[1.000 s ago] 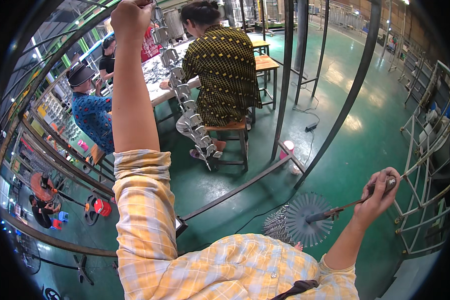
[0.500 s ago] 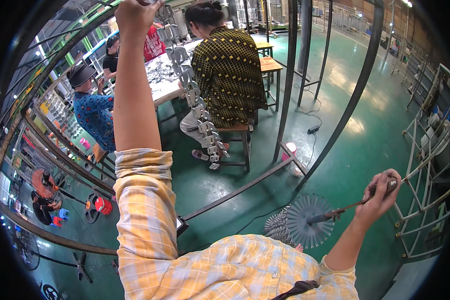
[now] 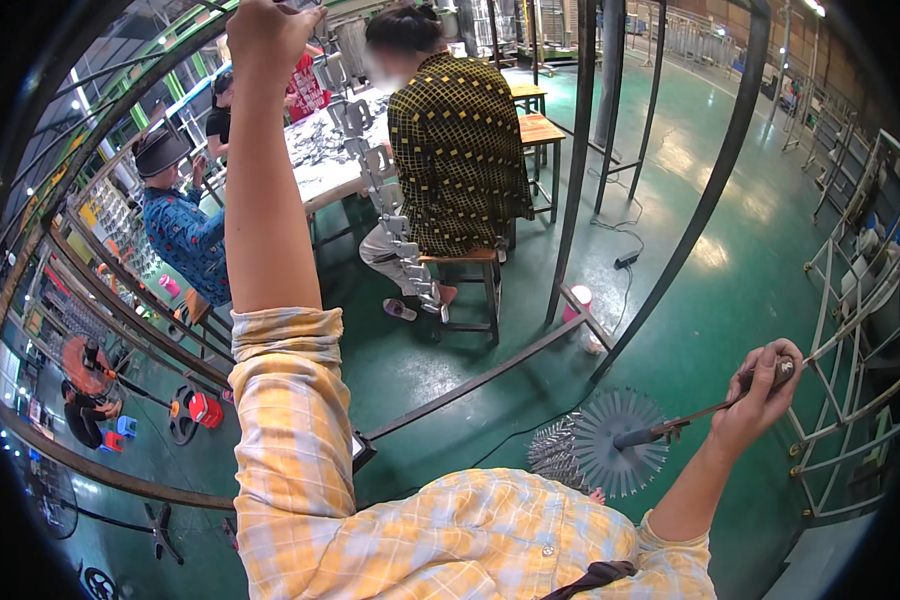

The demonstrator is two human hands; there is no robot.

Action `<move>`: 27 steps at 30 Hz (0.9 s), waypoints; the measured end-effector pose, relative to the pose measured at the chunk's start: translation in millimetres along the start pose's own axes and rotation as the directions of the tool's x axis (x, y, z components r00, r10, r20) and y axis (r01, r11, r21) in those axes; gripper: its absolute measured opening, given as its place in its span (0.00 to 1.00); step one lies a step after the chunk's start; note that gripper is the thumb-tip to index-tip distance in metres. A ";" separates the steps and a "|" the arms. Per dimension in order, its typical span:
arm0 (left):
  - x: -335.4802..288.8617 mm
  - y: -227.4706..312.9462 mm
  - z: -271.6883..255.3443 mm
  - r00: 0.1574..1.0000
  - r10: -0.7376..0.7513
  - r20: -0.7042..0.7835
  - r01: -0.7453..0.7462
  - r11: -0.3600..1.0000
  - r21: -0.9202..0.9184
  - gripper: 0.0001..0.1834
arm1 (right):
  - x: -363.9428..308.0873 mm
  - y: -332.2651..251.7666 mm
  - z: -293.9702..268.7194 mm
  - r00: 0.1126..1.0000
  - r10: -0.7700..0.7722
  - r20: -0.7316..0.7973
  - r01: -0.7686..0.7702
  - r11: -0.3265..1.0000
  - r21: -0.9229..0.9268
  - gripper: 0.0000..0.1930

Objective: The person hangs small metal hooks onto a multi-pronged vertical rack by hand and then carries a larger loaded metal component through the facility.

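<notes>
My left hand (image 3: 270,40) is raised at the top edge, its fingers pinched together; what they hold is cut off by the frame. Close beside it hangs a string of grey metal pieces (image 3: 382,172), overlapping one below another, whose fixing at the top I cannot make out. Out to the right, my right hand (image 3: 760,400) is wrapped round the dark handle of a tool (image 3: 708,410) with a thin brownish shaft and a notched end. Below that end, a round grey slotted disc (image 3: 610,440) stands by a cluster of small metal parts (image 3: 555,452).
A person in a black-and-yellow patterned shirt (image 3: 460,150) sits on a wooden stool (image 3: 470,258) at a table (image 3: 325,185) strewn with metal parts. Others sit at its left side. Dark metal frame bars (image 3: 470,388) cross before me. Wheeled racks (image 3: 840,370) stand right; a cable (image 3: 625,262) lies on the floor.
The hanging string has shifted slightly, its lower end a little higher and further right. My left arm moved slightly; my right hand stays nearly still. The seated person's head has turned left.
</notes>
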State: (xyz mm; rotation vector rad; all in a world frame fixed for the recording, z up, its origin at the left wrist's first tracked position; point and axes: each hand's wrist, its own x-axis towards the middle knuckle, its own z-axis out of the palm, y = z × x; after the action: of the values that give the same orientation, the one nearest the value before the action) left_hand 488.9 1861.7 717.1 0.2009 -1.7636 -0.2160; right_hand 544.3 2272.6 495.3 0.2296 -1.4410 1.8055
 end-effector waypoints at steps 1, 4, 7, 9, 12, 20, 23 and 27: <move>1.1 -4.5 -1.1 0.999 0.017 -0.031 -0.017 1.000 -0.007 0.21 | -0.4 0.1 0.2 1.000 0.007 0.005 -0.007 1.000 0.002 0.06; 4.4 -4.0 -1.6 0.999 0.015 -0.040 -0.016 0.999 -0.030 0.23 | -0.9 -2.2 2.9 1.000 0.006 0.000 -0.006 1.000 0.003 0.06; 11.1 -1.5 -1.0 1.000 0.006 0.003 -0.005 0.999 -0.048 0.24 | 0.0 -1.7 1.7 1.000 0.007 0.000 -0.007 1.000 -0.010 0.06; 17.9 -3.0 1.8 1.000 0.015 0.024 -0.014 0.999 -0.048 0.25 | -0.2 -1.5 3.5 1.000 -0.005 -0.003 0.005 1.000 -0.007 0.07; 22.6 -2.7 8.0 0.998 -0.048 0.041 0.040 0.983 0.181 0.26 | -0.3 -2.9 4.6 1.000 -0.017 -0.012 0.017 1.000 -0.015 0.07; 12.2 1.6 5.8 1.000 -0.015 -0.008 0.015 0.999 -0.041 0.33 | -0.5 -5.6 3.4 1.000 0.006 0.009 -0.006 1.000 -0.012 0.07; 9.2 -8.0 21.5 0.974 0.139 -0.181 -0.144 0.990 -0.013 0.34 | -0.4 -3.8 1.7 1.000 0.014 0.006 -0.014 1.000 -0.011 0.07; 7.4 -6.3 27.3 0.964 0.083 -0.252 -0.062 0.994 0.091 0.36 | -1.0 -2.7 -1.2 1.000 0.011 0.012 -0.011 1.000 -0.004 0.07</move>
State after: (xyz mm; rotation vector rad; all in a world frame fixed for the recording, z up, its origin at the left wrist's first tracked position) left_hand 460.9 1854.8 717.1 0.2138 -1.5209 -0.0604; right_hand 547.1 2273.3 496.4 0.2309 -1.4570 1.8125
